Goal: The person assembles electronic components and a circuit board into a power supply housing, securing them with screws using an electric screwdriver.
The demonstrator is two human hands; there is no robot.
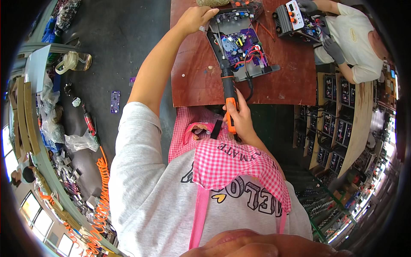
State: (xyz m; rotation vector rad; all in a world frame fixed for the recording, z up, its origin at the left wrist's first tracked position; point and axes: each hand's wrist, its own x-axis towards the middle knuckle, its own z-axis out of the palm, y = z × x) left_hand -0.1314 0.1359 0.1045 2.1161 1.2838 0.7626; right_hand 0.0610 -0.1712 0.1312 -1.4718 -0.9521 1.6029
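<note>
My right hand (241, 115) is wrapped around an orange and black electric screwdriver (229, 88). Its long thin shaft reaches away from me over an opened device chassis (234, 26), toward the far panel. Inside the chassis lie purple circuit boards (239, 46), with red and black wires at the near right. The black far panel (234, 10) carries a row of small parts. My left hand (195, 19) is closed on this panel's left end, its fingertips partly hidden. Where the screwdriver's tip touches is too small to tell.
The chassis stands on a reddish-brown table (195, 83). At the right a co-worker in grey gloves (334, 49) handles another device (295, 19). Left, a dark bench (147, 25) bears a purple board (115, 101), a jug (73, 61), a red tool (90, 124) and a coiled orange hose (104, 180).
</note>
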